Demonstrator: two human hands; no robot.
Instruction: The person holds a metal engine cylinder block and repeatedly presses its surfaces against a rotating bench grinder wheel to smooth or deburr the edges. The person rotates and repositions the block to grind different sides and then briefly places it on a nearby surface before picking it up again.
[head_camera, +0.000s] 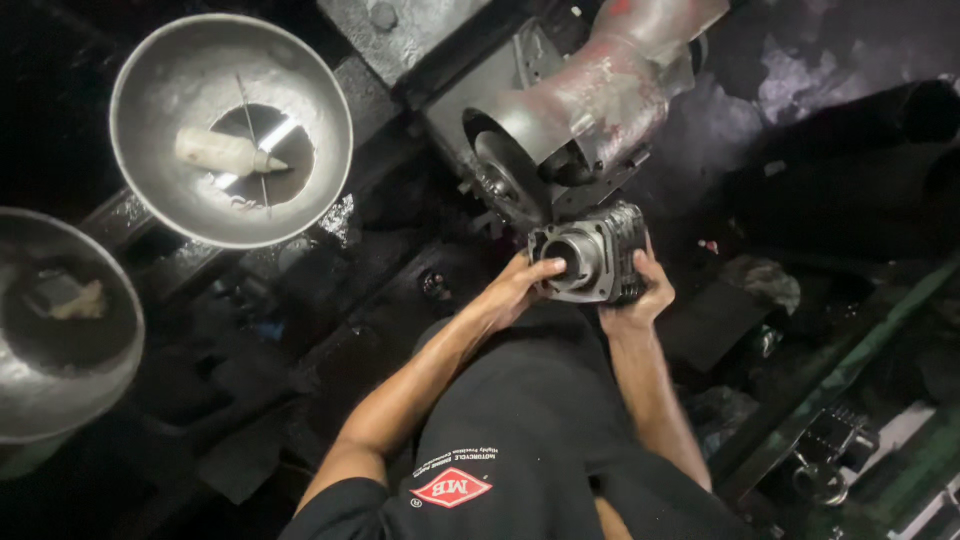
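Cylinder (592, 262): finned metal block, held at the person's front, bore facing up.
Left hand (515, 290): clamped on its left edge, thumb at the bore.
Right hand (640, 295): clasped on its right fins.
Grinder (560, 150): just beyond the cylinder; a steady two-handed grip looks best.
Bowl (330, 130): far left of the cylinder, with a white bottle (228, 153).

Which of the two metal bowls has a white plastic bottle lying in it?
The upper metal bowl, fully in view, holds the white bottle. The other bowl, cut by the left edge, has none.
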